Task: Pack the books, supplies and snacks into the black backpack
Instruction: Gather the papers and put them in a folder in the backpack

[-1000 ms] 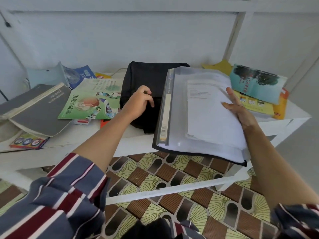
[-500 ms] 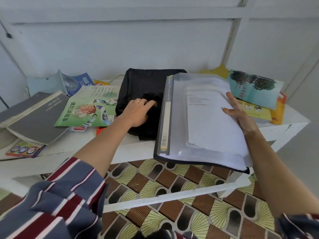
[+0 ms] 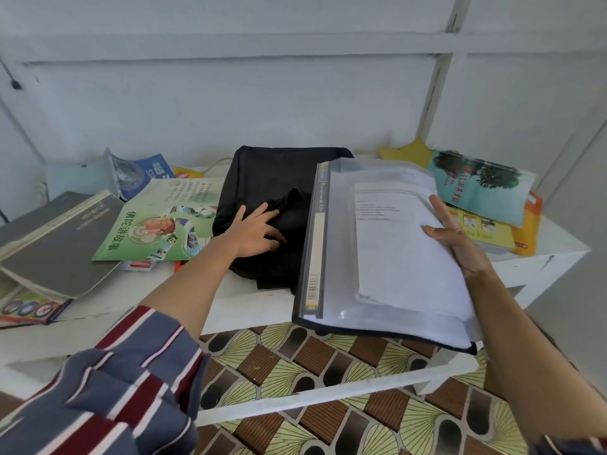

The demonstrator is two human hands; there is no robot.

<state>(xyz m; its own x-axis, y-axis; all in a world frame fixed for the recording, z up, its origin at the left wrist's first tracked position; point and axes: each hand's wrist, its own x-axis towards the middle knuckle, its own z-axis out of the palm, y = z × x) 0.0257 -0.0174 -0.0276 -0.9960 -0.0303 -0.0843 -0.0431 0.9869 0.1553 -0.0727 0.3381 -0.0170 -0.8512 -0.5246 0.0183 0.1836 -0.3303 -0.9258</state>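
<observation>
A white table (image 3: 256,310) stands against a pale painted wall (image 3: 295,93) crossed by white battens. Brown and yellow fan-patterned floor tiles (image 3: 295,366) show through its open frame below.

The right hand (image 3: 460,238) grips the right edge of a clear file folder (image 3: 394,257) stuffed with white sheets, thumb on top. The fingers under it are hidden. The folder's near end juts past the table's front edge, and its spine side lies over the right part of the black backpack (image 3: 279,178).

The left hand (image 3: 253,231) rests on the backpack with fingers spread and flat on the bunched fabric, gripping nothing. The backpack lies limp on the table between the two hands, and I cannot tell whether its opening is unzipped.

Left of the left hand lie a green picture book (image 3: 154,224), a grey book (image 3: 56,244) and a blue booklet (image 3: 141,172), overlapping. Just beyond the right hand sits a teal book (image 3: 483,188) on a yellow book (image 3: 486,231), with an orange packet (image 3: 528,231) beside them. Small items peeking from under the green book are too covered to name. The print on the sheets is too blurred to read.
</observation>
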